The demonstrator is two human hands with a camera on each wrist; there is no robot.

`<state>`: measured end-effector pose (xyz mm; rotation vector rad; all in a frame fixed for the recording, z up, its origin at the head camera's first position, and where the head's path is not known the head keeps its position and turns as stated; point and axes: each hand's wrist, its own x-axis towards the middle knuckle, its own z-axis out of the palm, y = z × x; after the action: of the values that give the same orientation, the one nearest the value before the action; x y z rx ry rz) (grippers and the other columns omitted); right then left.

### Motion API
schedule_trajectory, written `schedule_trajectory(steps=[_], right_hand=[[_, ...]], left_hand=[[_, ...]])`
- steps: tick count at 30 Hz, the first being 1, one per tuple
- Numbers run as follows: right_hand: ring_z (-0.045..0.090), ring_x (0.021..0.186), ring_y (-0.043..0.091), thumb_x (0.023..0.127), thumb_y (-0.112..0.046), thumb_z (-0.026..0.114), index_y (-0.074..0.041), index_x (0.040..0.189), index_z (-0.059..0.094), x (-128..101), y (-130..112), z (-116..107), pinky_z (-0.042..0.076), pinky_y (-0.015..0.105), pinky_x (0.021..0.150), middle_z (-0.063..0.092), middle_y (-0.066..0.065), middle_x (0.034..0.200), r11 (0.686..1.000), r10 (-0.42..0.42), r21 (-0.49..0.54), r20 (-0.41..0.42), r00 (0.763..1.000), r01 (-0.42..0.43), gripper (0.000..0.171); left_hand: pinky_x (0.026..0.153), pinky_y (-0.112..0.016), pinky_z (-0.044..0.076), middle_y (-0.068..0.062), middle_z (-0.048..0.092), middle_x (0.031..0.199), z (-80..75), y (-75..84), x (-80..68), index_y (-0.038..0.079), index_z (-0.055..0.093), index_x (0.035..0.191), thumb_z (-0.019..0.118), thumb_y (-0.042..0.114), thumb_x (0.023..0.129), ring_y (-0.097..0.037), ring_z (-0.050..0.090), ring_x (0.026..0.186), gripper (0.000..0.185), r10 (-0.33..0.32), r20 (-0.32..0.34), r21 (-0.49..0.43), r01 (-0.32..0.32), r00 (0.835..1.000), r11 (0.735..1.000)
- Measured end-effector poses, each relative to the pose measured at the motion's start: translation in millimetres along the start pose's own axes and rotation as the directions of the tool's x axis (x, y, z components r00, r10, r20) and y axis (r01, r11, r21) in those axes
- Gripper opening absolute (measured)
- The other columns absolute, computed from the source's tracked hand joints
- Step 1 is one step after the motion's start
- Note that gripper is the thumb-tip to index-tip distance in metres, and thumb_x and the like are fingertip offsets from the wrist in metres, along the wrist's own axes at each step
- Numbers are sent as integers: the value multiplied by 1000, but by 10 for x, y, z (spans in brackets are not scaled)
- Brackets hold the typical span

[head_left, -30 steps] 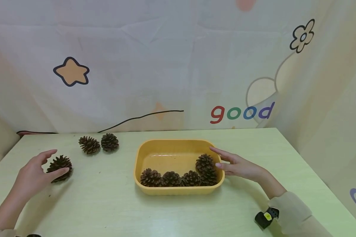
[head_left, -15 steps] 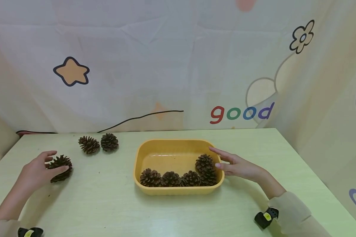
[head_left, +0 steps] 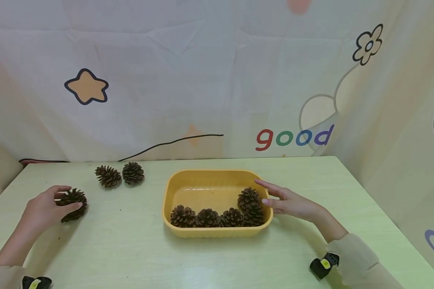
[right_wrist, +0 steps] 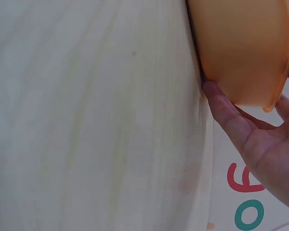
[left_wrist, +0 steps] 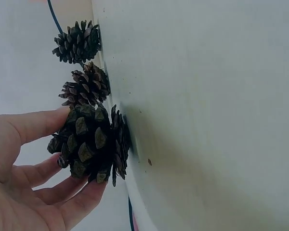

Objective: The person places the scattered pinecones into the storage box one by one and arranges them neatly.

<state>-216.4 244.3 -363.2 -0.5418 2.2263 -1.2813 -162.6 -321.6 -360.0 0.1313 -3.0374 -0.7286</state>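
Note:
My left hand (head_left: 45,208) curls round a brown pine cone (head_left: 73,204) on the left of the pale green table (head_left: 130,249); the left wrist view shows thumb and fingers closing on that pine cone (left_wrist: 91,144). Two more pine cones (head_left: 119,175) lie behind it, also seen as pine cones (left_wrist: 82,62) in the left wrist view. A yellow tray (head_left: 217,233) in the middle holds several pine cones (head_left: 217,216) along its front and right side. My right hand (head_left: 285,200) rests with straight fingers against the tray's right wall (right_wrist: 241,53).
A printed cloth backdrop (head_left: 217,80) rises behind the table and along the right side. A black cable (head_left: 170,142) runs along the backdrop's foot. Black wrist-worn devices (head_left: 323,265) show at my sleeves.
My left hand's fingers have closed further round the pine cone, which stays on the table. The right hand has not moved.

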Motion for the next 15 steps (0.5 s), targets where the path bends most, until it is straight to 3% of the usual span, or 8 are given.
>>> schedule_trajectory(steps=[8, 15], right_hand=[[20, 132, 45, 94, -29, 50, -24, 147, 17, 8, 11, -2, 42, 49, 93, 5, 14, 152, 1000, -7, 9, 9, 1000, 7, 63], [17, 132, 46, 94, -30, 50, -24, 147, 17, 4, 13, -7, 43, 49, 92, 4, 13, 152, 1000, -6, -2, 4, 1000, 6, 63]], left_hand=[[70, -54, 41, -39, 46, 116, 31, 0, -53, -10, 40, 125, 62, 38, 85, -54, 47, 96, 67, 16, -72, -12, -17, 997, 1000], [72, -55, 41, -35, 45, 122, 64, 166, -193, -6, 40, 129, 63, 36, 85, -50, 46, 103, 64, 55, -127, -74, -65, 990, 995]])
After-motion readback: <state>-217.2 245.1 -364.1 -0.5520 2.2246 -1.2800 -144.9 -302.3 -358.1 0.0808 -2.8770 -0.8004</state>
